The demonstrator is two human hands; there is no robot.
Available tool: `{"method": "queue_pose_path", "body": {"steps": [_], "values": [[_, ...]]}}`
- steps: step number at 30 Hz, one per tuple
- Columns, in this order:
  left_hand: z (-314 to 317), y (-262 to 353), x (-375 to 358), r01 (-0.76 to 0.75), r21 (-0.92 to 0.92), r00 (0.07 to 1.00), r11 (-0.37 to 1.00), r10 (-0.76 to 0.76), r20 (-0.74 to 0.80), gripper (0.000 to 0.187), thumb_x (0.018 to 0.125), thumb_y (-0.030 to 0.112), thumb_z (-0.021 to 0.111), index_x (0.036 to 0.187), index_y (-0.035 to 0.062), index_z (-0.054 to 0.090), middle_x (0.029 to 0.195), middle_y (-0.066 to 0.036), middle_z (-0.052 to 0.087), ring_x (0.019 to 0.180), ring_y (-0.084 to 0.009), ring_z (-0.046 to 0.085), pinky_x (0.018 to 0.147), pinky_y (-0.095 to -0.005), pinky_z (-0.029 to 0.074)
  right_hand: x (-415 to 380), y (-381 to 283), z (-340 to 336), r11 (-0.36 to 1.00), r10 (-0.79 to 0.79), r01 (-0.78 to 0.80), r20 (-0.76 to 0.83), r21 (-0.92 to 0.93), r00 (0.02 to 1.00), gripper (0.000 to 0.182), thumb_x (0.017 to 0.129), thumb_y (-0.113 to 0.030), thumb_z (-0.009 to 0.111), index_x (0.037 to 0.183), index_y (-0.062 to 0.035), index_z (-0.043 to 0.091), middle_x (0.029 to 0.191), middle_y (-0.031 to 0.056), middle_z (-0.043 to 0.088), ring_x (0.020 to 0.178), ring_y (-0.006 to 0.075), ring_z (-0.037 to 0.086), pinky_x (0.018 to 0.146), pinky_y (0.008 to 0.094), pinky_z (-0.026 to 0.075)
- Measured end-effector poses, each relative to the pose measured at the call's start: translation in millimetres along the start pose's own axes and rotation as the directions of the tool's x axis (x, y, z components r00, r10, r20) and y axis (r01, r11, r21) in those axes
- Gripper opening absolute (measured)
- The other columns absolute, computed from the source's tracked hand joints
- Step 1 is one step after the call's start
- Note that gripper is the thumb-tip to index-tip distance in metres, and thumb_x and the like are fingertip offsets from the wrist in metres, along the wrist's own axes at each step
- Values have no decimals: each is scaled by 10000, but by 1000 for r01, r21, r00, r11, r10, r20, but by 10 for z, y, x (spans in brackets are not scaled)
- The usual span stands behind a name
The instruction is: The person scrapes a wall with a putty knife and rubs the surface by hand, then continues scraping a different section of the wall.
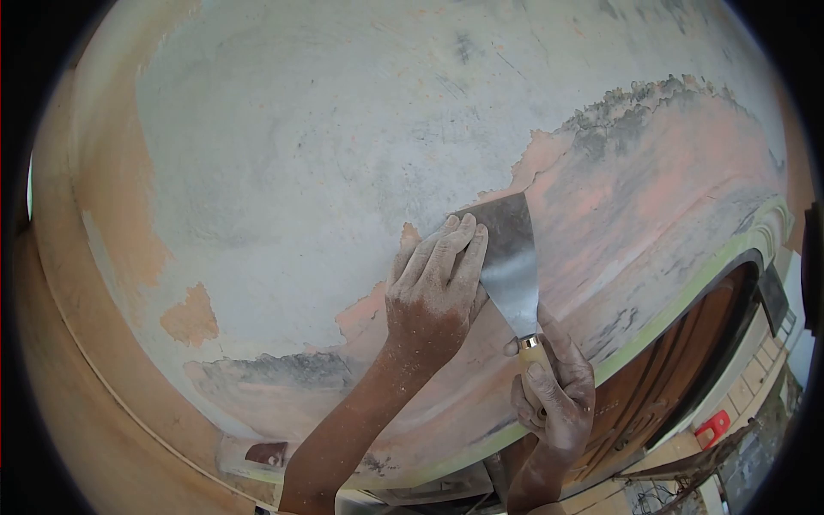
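My right hand [562,390] is wrapped round the pale wooden handle of a scraper [515,275], a wide, flat metal blade with a brass-coloured collar. The blade points up, its broad edge against the wall [318,172] where grey-white coating borders bare pinkish plaster. My left hand [438,283] lies with fingers stretched out, their tips on the left side of the blade. White dust covers both hands. A ragged edge of coating [524,176] runs up and right from the blade.
Exposed pinkish plaster [669,163] with dark patches spreads at right. Below it, a pale green moulding [661,322] curves over a brown wooden door [669,369]. A red object [712,429] is at lower right. An orange-tan wall [86,343] bounds the left.
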State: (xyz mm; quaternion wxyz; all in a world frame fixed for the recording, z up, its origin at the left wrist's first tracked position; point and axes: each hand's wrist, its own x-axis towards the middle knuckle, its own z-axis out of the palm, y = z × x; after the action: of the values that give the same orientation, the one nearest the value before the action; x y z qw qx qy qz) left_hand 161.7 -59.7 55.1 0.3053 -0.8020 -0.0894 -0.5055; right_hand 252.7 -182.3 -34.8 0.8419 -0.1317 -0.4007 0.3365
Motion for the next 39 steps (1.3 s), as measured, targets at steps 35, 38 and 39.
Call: {"method": "queue_pose_path", "body": {"steps": [35,38,39], "values": [[-1171,178,-2996,580,-167,784,797,-490,381,343,741,131,654,1050,-2,589,1109,-166,612,1028,-375,578,846,-466,480,-238,582,-76,592,-681,513,-45,-622,731,650,911,-184,514,1404,-7,130,982,111,484,451,71,455,351,179,345],[-1234,257,-3147,640,33,709,767,-607,359,424,799,239,611,1134,-10,538,1227,-200,535,1120,-418,503,915,-503,424,-180,635,-91,489,-727,549,30,-677,686,618,923,-179,496,1396,3,143,991,139,489,453,63,449,357,176,328],[-1267,295,-3169,646,36,704,763,-614,357,438,809,270,596,1142,-8,536,1243,-203,522,1133,-418,492,927,-505,410,-200,642,-98,459,-728,543,53,-703,684,609,927,-176,491,1395,4,146,994,146,490,451,61,444,358,175,324]]}}
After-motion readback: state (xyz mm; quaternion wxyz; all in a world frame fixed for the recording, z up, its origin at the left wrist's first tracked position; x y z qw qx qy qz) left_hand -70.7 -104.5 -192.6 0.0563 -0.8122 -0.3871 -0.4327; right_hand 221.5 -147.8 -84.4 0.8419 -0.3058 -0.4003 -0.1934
